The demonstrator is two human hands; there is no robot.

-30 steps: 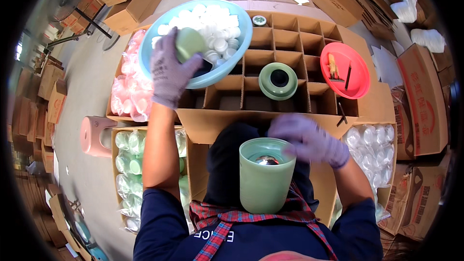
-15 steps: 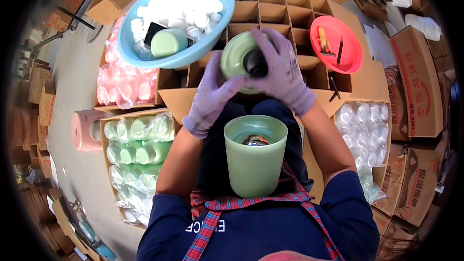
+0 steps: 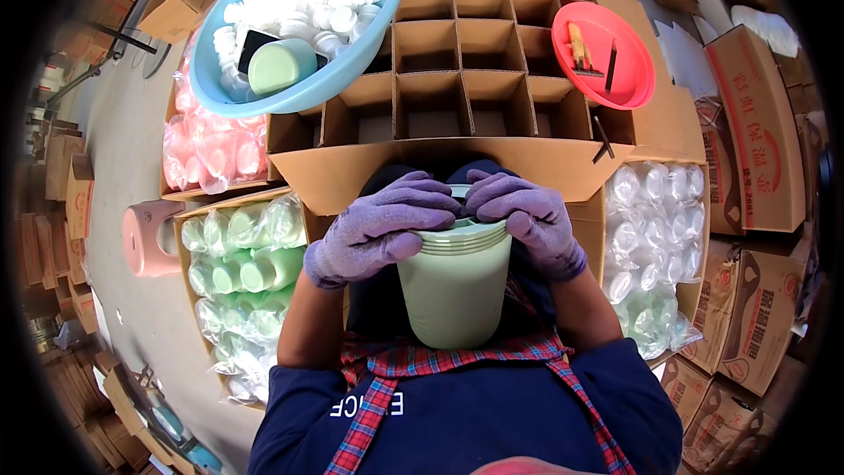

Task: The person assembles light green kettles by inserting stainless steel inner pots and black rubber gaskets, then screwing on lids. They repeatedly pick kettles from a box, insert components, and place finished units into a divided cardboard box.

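A pale green container body [image 3: 453,299] stands upright between my thighs against the checked apron. On its mouth sits a green top piece [image 3: 466,239] with a ridged rim, and a dark part shows in its middle between my fingers. My gloved left hand [image 3: 387,222] curls over the left side of this top piece, its thumb along the rim. From the right, my gloved right hand [image 3: 529,218] grips the same piece, fingertips bent over the edge. The inside of the container is hidden.
Ahead stands a divided cardboard box [image 3: 431,110]. A blue basin [image 3: 207,79] of white caps and a red basin [image 3: 646,79] with tools rest on it. Bagged green cups [image 3: 242,273] lie left, bagged clear pieces [image 3: 651,229] right. A pink stool [image 3: 145,237] stands farther left.
Both hands have come down toward me with the green top piece, from above the box edge onto the container's mouth. The container's opening is now covered.
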